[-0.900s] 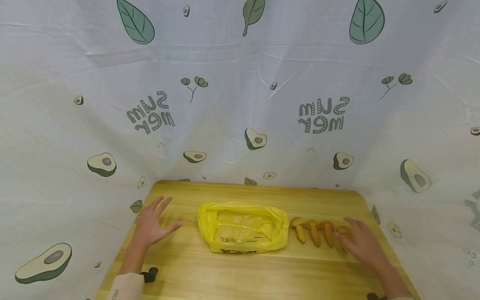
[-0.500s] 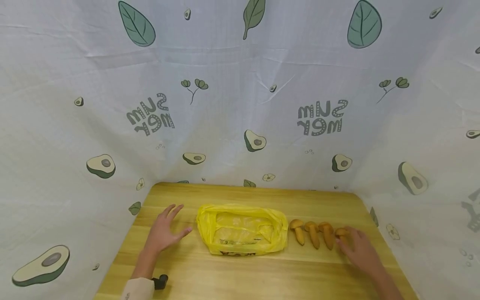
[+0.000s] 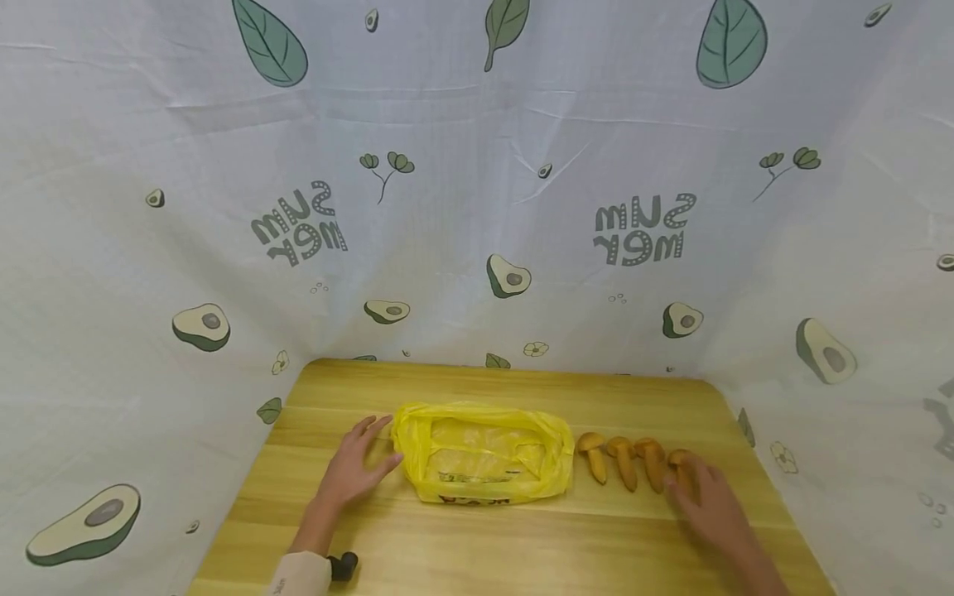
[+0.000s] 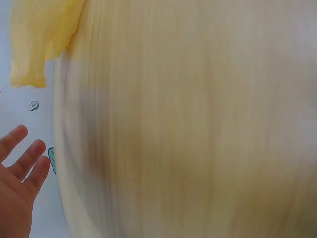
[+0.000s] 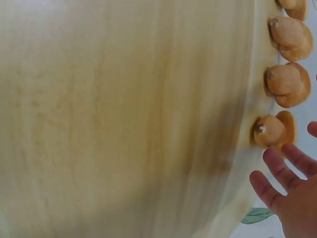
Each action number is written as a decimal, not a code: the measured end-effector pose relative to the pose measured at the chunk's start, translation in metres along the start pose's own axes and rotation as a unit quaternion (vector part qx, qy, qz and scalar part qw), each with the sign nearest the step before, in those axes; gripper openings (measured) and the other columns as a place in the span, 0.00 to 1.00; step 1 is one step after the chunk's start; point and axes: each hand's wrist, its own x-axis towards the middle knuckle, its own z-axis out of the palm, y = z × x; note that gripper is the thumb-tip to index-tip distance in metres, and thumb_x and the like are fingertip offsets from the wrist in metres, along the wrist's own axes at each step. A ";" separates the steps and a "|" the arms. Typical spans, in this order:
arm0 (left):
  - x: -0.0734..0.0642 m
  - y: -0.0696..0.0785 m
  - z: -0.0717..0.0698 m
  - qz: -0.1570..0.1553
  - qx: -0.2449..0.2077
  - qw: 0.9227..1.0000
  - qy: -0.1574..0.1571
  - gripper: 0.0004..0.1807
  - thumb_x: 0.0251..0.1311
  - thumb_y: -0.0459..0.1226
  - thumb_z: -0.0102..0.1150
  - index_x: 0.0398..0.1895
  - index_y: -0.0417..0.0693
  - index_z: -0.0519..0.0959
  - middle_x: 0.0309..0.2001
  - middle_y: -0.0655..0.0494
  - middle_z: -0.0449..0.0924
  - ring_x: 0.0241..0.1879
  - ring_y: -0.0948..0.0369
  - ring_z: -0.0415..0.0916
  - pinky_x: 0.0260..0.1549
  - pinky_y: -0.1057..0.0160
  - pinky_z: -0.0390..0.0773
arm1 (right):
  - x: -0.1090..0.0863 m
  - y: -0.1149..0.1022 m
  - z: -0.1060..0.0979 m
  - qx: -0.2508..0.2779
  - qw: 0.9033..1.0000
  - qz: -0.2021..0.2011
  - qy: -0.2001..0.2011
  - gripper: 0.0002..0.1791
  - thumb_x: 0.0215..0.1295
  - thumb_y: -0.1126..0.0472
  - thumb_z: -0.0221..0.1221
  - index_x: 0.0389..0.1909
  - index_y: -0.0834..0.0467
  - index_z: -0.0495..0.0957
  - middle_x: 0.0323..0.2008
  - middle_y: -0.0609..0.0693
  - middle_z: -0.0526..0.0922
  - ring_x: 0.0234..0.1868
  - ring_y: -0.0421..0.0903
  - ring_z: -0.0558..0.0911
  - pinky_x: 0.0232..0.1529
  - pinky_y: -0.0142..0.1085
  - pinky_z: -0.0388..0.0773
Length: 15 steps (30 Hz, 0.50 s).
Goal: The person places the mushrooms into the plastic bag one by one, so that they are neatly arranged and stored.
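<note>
A yellow plastic bag (image 3: 495, 490) lies at mid-table with its mouth spread wide and dark print on its front. My left hand (image 3: 350, 476) is at the bag's left edge, fingers spread and thumb tip close to its rim. To the right of the bag several orange-brown mushrooms (image 3: 622, 463) lie in a row, caps away from me. My right hand (image 3: 715, 509) reaches to the rightmost mushroom (image 5: 270, 131), thumb on its left and fingers on its right. In the right wrist view those fingers (image 5: 280, 168) are fairly straight, right beside its cap.
A wooden table (image 3: 522, 542) carries everything. White cloth (image 3: 447, 248) printed with avocados and leaves hangs behind it and at both sides. A small black object (image 3: 344, 567) sits at the left sleeve (image 3: 300, 573).
My left hand has moved right, from the table's left side to the bag's edge. My right hand has shifted slightly left and closer around the rightmost mushroom. The bag and mushrooms stay put.
</note>
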 end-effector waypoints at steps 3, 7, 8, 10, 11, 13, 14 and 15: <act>-0.001 0.002 0.006 0.002 -0.020 1.000 0.001 0.38 0.65 0.59 0.63 0.77 0.64 0.67 0.76 0.41 0.63 0.72 0.34 0.63 0.58 0.23 0.68 | -0.002 0.001 0.002 -0.001 1.000 0.008 -0.004 0.34 0.77 0.48 0.56 0.67 0.74 0.65 0.60 0.83 0.68 0.57 0.80 0.72 0.52 0.73 0.70; -0.003 0.003 0.011 0.014 -0.036 0.999 -0.001 0.36 0.67 0.58 0.61 0.77 0.63 0.67 0.76 0.40 0.64 0.73 0.35 0.63 0.61 0.24 0.67 | -0.004 -0.001 0.005 0.004 1.000 0.021 -0.008 0.34 0.77 0.48 0.54 0.66 0.75 0.65 0.59 0.83 0.68 0.57 0.80 0.72 0.53 0.72 0.70; -0.003 0.004 0.012 0.015 -0.041 0.999 -0.002 0.36 0.68 0.58 0.61 0.77 0.63 0.67 0.76 0.41 0.64 0.73 0.35 0.63 0.61 0.24 0.67 | -0.004 -0.001 0.006 0.006 1.000 0.024 -0.006 0.35 0.77 0.48 0.55 0.66 0.75 0.65 0.59 0.83 0.68 0.56 0.80 0.71 0.53 0.72 0.70; -0.003 0.004 0.015 0.018 -0.050 0.999 -0.005 0.36 0.68 0.58 0.61 0.78 0.64 0.66 0.77 0.41 0.63 0.73 0.36 0.64 0.62 0.25 0.67 | -0.004 0.001 0.008 0.008 0.999 0.033 0.001 0.35 0.77 0.48 0.55 0.65 0.75 0.65 0.59 0.83 0.67 0.56 0.80 0.71 0.53 0.73 0.70; -0.003 0.003 0.017 0.019 -0.052 0.998 -0.006 0.36 0.68 0.58 0.61 0.78 0.65 0.66 0.77 0.41 0.63 0.73 0.36 0.64 0.62 0.26 0.67 | -0.005 0.001 0.009 0.009 0.999 0.039 0.004 0.35 0.77 0.48 0.55 0.65 0.76 0.64 0.58 0.83 0.67 0.55 0.80 0.71 0.52 0.72 0.70; -0.003 0.002 0.020 0.015 -0.058 0.998 -0.013 0.37 0.68 0.59 0.60 0.78 0.66 0.65 0.78 0.42 0.62 0.74 0.36 0.63 0.63 0.26 0.67 | -0.004 0.003 0.011 0.009 0.999 0.052 0.007 0.35 0.77 0.48 0.55 0.65 0.76 0.64 0.58 0.84 0.67 0.55 0.80 0.72 0.51 0.72 0.71; -0.003 0.002 0.022 0.015 -0.062 0.998 -0.015 0.37 0.69 0.59 0.60 0.78 0.65 0.65 0.78 0.42 0.62 0.74 0.36 0.62 0.63 0.25 0.66 | -0.004 0.003 0.011 0.009 0.998 0.062 0.004 0.35 0.77 0.48 0.55 0.65 0.76 0.64 0.58 0.84 0.67 0.55 0.80 0.72 0.51 0.72 0.71; -0.003 0.002 0.023 0.015 -0.063 0.998 -0.017 0.36 0.69 0.59 0.59 0.78 0.65 0.65 0.78 0.42 0.61 0.74 0.36 0.62 0.63 0.26 0.66 | -0.004 0.004 0.011 0.011 0.997 0.070 0.000 0.36 0.77 0.47 0.54 0.66 0.76 0.63 0.57 0.84 0.67 0.54 0.80 0.72 0.51 0.71 0.72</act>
